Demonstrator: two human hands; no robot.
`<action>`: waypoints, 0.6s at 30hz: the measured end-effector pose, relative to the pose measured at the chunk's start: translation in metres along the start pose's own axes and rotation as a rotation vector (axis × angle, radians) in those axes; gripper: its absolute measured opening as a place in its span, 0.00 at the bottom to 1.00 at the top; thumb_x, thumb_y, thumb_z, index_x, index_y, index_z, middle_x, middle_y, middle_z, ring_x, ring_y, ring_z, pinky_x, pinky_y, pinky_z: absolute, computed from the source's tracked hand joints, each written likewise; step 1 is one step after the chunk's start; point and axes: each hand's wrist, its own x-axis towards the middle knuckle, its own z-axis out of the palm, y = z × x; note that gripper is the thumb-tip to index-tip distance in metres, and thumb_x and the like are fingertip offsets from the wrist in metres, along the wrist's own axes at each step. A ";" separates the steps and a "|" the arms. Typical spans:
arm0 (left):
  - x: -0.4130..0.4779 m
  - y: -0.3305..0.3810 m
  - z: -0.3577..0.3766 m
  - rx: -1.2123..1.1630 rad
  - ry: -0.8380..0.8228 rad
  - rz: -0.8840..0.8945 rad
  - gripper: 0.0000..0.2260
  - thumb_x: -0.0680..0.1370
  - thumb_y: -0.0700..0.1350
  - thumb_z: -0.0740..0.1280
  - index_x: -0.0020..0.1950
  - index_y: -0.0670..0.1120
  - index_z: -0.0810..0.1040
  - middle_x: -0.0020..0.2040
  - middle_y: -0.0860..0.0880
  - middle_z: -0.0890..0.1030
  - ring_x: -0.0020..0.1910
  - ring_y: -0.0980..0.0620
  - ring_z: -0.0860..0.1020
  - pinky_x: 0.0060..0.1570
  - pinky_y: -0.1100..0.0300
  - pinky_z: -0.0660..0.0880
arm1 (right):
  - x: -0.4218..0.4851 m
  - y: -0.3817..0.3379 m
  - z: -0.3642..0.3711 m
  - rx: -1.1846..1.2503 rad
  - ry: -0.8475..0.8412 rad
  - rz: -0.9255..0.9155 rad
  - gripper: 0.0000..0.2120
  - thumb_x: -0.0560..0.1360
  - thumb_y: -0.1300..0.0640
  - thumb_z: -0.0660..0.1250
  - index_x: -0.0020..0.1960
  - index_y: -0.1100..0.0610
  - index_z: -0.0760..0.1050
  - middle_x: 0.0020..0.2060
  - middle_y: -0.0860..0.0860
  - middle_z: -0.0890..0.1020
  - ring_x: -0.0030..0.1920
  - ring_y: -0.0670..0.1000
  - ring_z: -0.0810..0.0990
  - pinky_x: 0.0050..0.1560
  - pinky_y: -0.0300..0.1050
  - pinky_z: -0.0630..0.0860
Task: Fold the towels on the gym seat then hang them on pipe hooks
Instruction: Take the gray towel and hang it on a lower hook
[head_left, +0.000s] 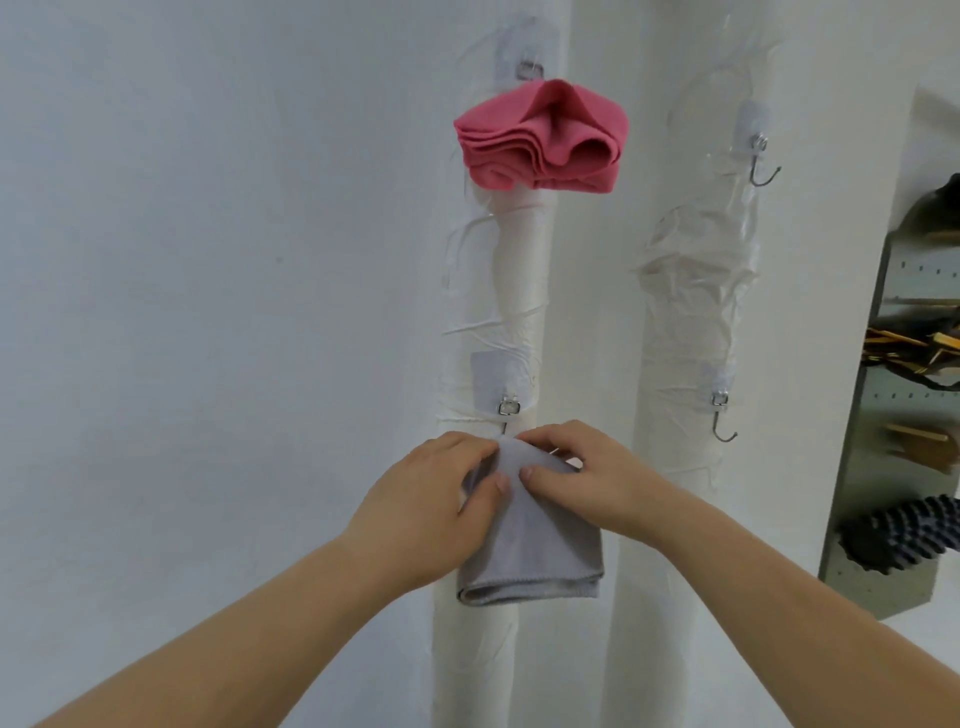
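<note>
A folded grey towel (535, 551) hangs against the left white pipe (519, 270), its top corner at the lower hook (508, 408). My left hand (431, 499) pinches the towel's upper left edge. My right hand (576, 475) pinches the top right, thumb on the cloth. The hook's tip is hidden behind the towel and my fingers. Higher on the same pipe a folded pink towel (540, 137) hangs bunched from the upper hook (685, 70).
The right white pipe (691, 291) carries two bare metal hooks, an upper hook (762, 163) and a lower hook (723, 418). At the far right stands a grey pegboard rack (883, 415) with wooden items and a black ridged roller (898, 535). A white wall fills the left.
</note>
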 end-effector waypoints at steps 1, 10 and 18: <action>0.001 -0.001 -0.003 -0.003 0.004 -0.009 0.15 0.82 0.57 0.61 0.66 0.54 0.77 0.58 0.59 0.79 0.58 0.56 0.77 0.60 0.57 0.74 | 0.000 -0.002 -0.002 -0.006 -0.002 0.010 0.18 0.77 0.48 0.69 0.67 0.43 0.77 0.61 0.44 0.78 0.62 0.44 0.77 0.67 0.44 0.72; 0.001 -0.003 -0.013 -0.017 0.020 -0.049 0.09 0.82 0.53 0.62 0.59 0.55 0.78 0.54 0.59 0.79 0.55 0.56 0.77 0.56 0.59 0.75 | 0.000 -0.006 -0.005 -0.047 0.091 -0.011 0.17 0.78 0.52 0.70 0.66 0.48 0.79 0.60 0.45 0.81 0.59 0.46 0.79 0.62 0.41 0.74; 0.010 -0.006 -0.005 -0.050 0.118 -0.134 0.15 0.81 0.53 0.64 0.66 0.53 0.77 0.64 0.58 0.77 0.64 0.55 0.75 0.62 0.64 0.69 | 0.003 -0.001 -0.006 0.025 0.275 -0.002 0.12 0.77 0.52 0.71 0.60 0.48 0.81 0.57 0.42 0.82 0.56 0.44 0.80 0.60 0.43 0.77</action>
